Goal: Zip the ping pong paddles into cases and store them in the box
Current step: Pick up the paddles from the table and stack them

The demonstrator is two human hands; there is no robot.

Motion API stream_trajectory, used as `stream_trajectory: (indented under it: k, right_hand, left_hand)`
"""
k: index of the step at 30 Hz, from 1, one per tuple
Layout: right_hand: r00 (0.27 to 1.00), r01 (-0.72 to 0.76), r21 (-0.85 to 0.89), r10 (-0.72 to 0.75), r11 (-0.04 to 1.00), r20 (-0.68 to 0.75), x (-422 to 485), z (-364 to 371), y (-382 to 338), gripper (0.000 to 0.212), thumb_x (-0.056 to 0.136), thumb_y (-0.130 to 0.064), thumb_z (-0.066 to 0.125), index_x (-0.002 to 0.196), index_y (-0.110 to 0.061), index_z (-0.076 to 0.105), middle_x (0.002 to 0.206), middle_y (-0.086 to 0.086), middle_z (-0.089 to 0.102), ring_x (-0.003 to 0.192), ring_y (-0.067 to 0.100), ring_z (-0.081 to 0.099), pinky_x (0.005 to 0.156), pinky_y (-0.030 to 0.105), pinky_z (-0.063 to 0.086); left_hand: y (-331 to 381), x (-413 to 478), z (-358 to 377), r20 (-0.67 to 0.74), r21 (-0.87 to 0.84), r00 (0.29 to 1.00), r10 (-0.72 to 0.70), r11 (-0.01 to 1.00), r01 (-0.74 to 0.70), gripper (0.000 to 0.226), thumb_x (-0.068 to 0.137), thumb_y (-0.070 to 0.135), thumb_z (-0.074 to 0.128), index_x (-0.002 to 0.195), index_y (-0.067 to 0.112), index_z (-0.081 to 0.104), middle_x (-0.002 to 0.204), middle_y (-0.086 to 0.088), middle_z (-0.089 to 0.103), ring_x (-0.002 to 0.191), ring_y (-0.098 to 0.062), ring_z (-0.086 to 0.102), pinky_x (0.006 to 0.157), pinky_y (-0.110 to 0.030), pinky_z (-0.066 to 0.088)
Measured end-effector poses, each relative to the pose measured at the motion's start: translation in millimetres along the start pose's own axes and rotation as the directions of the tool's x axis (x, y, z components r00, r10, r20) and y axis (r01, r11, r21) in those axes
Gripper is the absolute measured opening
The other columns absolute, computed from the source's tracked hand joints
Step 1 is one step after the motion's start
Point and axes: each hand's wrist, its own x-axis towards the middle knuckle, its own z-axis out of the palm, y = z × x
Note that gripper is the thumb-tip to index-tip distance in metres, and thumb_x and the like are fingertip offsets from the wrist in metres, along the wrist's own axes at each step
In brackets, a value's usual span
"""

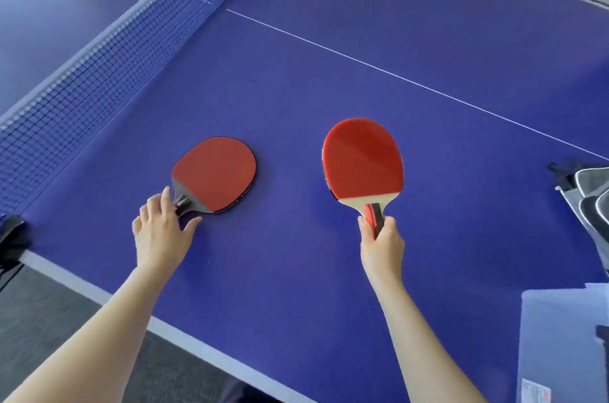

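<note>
The blue table (362, 56) has broad bare surface between the net (99, 73) on its left and the grey cases (590, 201) at its right edge. The flat paddle (216, 173) lies toward the near edge, and the left hand (161, 228), fingers spread, touches its short handle. The right hand (380, 244) is wrapped round the handle of the raised paddle (362, 162), well apart from the first.

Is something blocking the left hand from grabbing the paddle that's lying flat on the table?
No, nothing visible blocks it. The left hand is right at the flat paddle, by its handle.
</note>
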Motion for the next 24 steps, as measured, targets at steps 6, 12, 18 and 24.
stream_trajectory:
  k: [6,12,18,24]
  right_hand:
    - [0.994,-0.104,-0.010,0.103,0.995,-0.035,-39,4,15,0.020,0.096,-0.032,0.053,0.096,-0.012,0.048,0.089,0.005,0.057,0.083,0.022,0.058,0.066,0.033,0.047]
    - [0.969,-0.228,0.097,0.235,0.969,-0.071,-70,43,-6,0.017,0.097,-0.027,0.052,0.099,-0.010,0.049,0.087,0.004,0.057,0.075,0.019,0.057,0.059,0.027,0.045]
    - [0.938,-0.280,0.207,0.313,0.937,-0.149,-111,92,-39,0.017,0.096,-0.025,0.053,0.099,-0.009,0.050,0.084,0.004,0.058,0.069,0.014,0.056,0.054,0.024,0.042]
    - [0.917,-0.313,0.321,0.372,0.894,-0.143,-159,134,-71,0.014,0.096,-0.025,0.052,0.100,-0.012,0.050,0.085,0.006,0.059,0.068,0.013,0.056,0.055,0.026,0.045]
  left_hand:
    - [-32,24,-3,0.190,-0.087,0.981,0.038,0.996,-0.021,0.036,0.082,0.012,0.070,0.115,0.001,0.058,0.109,-0.019,0.051,0.107,-0.039,0.046,0.084,-0.046,0.042]
    - [-30,46,-30,0.480,-0.201,0.872,0.093,0.980,0.006,0.018,0.077,0.022,0.071,0.084,0.011,0.059,0.071,-0.004,0.067,0.076,-0.025,0.062,0.055,-0.028,0.044]
    - [-30,29,-40,0.519,-0.542,0.826,0.220,0.832,0.119,0.016,0.086,0.011,0.063,0.093,0.001,0.052,0.066,-0.010,0.062,0.048,-0.019,0.054,0.046,-0.025,0.048]
    - [-52,-15,-39,0.512,-0.664,0.816,0.268,0.726,0.178,0.013,0.089,0.012,0.061,0.091,0.013,0.048,0.069,-0.005,0.058,0.051,-0.015,0.051,0.048,-0.026,0.046]
